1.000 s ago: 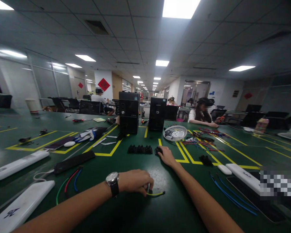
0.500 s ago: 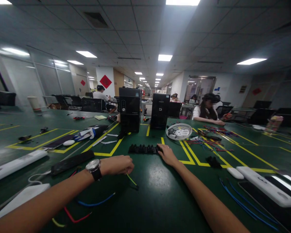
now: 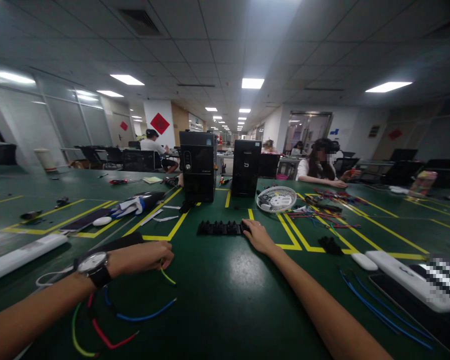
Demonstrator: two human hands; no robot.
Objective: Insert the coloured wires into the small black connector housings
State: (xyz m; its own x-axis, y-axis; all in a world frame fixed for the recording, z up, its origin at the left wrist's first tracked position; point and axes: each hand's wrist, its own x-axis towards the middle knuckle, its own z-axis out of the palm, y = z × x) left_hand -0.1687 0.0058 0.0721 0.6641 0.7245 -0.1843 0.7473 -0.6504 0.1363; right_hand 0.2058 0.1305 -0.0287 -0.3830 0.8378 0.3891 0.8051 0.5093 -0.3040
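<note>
My left hand (image 3: 150,257), with a watch on the wrist, is above the left part of the table, fingers closed on one end of a short yellow-green wire (image 3: 168,276). Its other end hangs free to the lower right. My right hand (image 3: 259,238) reaches forward. Its fingers are on the right end of a row of black blocks (image 3: 219,228), whose kind I cannot make out. Below my left wrist lie a blue wire (image 3: 146,318), a red wire (image 3: 108,341) and another yellow-green wire (image 3: 76,335), their upper ends partly hidden by the arm.
Two black computer towers (image 3: 197,170) stand behind the row. A white basket (image 3: 281,206) and tangled wires (image 3: 330,220) are at the right rear. Blue wires (image 3: 378,310) and a white power bank (image 3: 408,280) lie right. Another person (image 3: 318,167) sits across the table.
My left hand has moved left with the yellow-green wire, uncovering more of the wires below it. The black block under my right fingers was apart from the row and now adjoins it.
</note>
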